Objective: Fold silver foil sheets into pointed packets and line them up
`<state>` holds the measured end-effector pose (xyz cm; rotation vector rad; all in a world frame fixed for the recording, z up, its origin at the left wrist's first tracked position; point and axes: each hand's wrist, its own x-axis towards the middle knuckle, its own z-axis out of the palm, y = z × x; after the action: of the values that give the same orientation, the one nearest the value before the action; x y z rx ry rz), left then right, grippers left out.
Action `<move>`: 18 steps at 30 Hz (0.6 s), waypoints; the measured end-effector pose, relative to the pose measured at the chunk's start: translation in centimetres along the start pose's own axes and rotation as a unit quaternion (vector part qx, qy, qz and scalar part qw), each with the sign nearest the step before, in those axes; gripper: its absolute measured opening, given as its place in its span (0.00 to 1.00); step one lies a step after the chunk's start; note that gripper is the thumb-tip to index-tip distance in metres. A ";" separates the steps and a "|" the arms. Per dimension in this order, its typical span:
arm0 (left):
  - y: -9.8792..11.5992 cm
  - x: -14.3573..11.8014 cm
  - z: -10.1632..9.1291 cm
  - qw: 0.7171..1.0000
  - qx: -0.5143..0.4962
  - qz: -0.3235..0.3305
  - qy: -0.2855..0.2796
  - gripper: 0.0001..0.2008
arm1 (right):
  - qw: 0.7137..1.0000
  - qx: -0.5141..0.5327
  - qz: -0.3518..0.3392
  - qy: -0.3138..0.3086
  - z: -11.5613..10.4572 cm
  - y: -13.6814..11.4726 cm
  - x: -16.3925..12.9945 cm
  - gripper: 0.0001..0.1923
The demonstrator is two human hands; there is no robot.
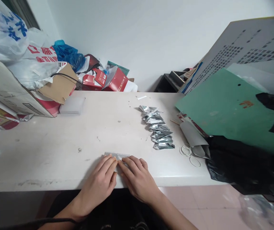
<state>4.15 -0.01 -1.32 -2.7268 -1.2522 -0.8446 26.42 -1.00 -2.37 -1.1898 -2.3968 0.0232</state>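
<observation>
Foil, as a flat silver pouch [117,156], is pressed onto the table [84,140] near its front edge, its long axis running left to right. It is pinned under the flattened, close-set fingers of the left hand [101,182] and right hand [137,179]. Folded foil pouches [158,131] are lined up just beyond to the right.

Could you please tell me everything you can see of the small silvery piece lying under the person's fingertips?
The silvery piece is a thin, flat, shiny strip, foil-like in look, lying flat near the front edge of the white table. Only its far edge shows; the rest is hidden under the fingers. The left hand and right hand press down on it side by side, fingertips meeting over its middle. A row of folded foil packets lies apart, further back on the right.
</observation>
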 end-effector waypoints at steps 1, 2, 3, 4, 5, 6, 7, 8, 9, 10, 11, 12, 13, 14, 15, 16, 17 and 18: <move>0.0 0.0 0.0 1.000 -0.003 -0.003 -0.002 0.23 | 1.000 0.001 0.001 0.000 0.0 0.0 0.0 0.23; 0.0 -0.1 0.0 1.000 -0.004 -0.004 -0.004 0.23 | 1.000 0.001 0.003 0.000 0.0 0.0 0.0 0.23; 0.0 -0.1 0.1 1.000 -0.004 -0.003 -0.006 0.23 | 1.000 0.002 0.005 0.000 0.0 0.0 0.1 0.23; -0.1 -0.2 0.1 1.000 -0.005 -0.002 -0.007 0.23 | 1.000 0.003 0.006 -0.002 0.0 0.0 0.1 0.23; -0.1 -0.2 0.1 1.000 -0.006 -0.001 -0.007 0.23 | 1.000 0.004 0.007 -0.003 0.0 -0.1 0.1 0.23; -0.2 -0.2 0.1 1.000 -0.007 0.001 -0.007 0.23 | 1.000 0.005 0.008 -0.003 0.0 -0.1 0.1 0.23; -0.2 -0.3 0.1 1.000 -0.006 0.002 -0.007 0.23 | 1.000 0.005 0.008 -0.004 0.0 0.0 0.1 0.23; -0.3 -0.3 0.1 1.000 -0.004 0.004 -0.006 0.23 | 1.000 0.005 0.008 -0.005 -0.1 0.0 0.1 0.23; -0.3 -0.3 0.1 1.000 0.000 0.006 -0.006 0.22 | 1.000 0.003 0.008 -0.005 0.0 0.0 0.1 0.23; -0.4 -0.3 0.2 1.000 0.006 0.009 -0.005 0.22 | 1.000 0.000 0.008 -0.005 0.0 0.0 0.1 0.23; -0.4 -0.3 0.2 1.000 0.012 0.010 -0.006 0.22 | 1.000 -0.002 0.008 -0.006 0.0 -0.1 0.1 0.23; -0.4 -0.3 0.2 1.000 0.018 0.011 -0.008 0.21 | 1.000 -0.004 0.007 -0.007 0.0 -0.1 0.1 0.23; -0.4 -0.3 0.2 1.000 0.022 0.012 -0.009 0.21 | 1.000 -0.006 0.007 -0.007 0.0 -0.1 0.2 0.23; -0.4 -0.2 0.2 1.000 0.023 0.013 -0.009 0.21 | 1.000 -0.006 0.008 -0.005 0.1 -0.2 0.2 0.23; -0.4 -0.2 0.2 1.000 0.022 0.014 -0.009 0.22 | 1.000 -0.004 0.010 -0.003 0.0 -0.2 0.3 0.23; -0.4 -0.1 0.1 1.000 0.022 0.016 -0.009 0.22 | 1.000 -0.001 0.013 -0.003 0.0 -0.2 0.3 0.22; -0.5 -0.1 0.0 1.000 0.022 0.019 -0.009 0.22 | 1.000 0.004 0.018 -0.003 -0.1 -0.3 0.4 0.21; -0.6 -0.1 -0.1 0.999 0.024 0.023 -0.010 0.22 | 1.000 0.008 0.021 -0.006 -0.2 -0.2 0.4 0.21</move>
<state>3.65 0.32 -1.38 -2.7225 -1.1929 -0.7747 26.14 -0.90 -1.97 -1.2356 -2.3777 0.0645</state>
